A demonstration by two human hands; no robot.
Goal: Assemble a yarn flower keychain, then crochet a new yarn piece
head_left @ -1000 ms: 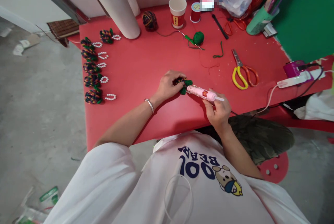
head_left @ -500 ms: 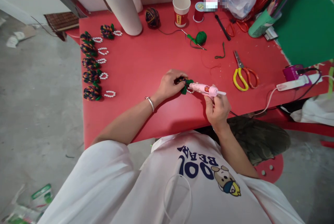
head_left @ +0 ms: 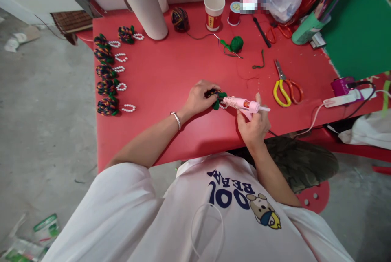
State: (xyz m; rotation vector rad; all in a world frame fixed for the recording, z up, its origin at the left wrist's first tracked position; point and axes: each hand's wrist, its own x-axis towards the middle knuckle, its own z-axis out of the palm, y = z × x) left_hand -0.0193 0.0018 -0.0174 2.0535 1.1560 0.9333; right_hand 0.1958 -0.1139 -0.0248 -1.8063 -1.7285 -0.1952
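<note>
The person's right hand (head_left: 255,129) curls round the pink glue gun (head_left: 238,102) (how hard the hidden fingers press cannot be told), its nozzle aimed toward nine o'clock at the yarn flower (head_left: 220,95), which the left hand (head_left: 199,97) pinches firmly at mid-table on the red table (head_left: 171,74). An unsteady wrist or overly strong squeeze could spill glue onto the bead loop (head_left: 223,107) just beneath; farther off, toward two o'clock, lie scissors (head_left: 282,84).

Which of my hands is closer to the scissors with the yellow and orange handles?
Your right hand: gripping the pink glue gun, it sits just below and left of those scissors in the picture. Your left hand, holding the yarn piece, is farther left.
</note>
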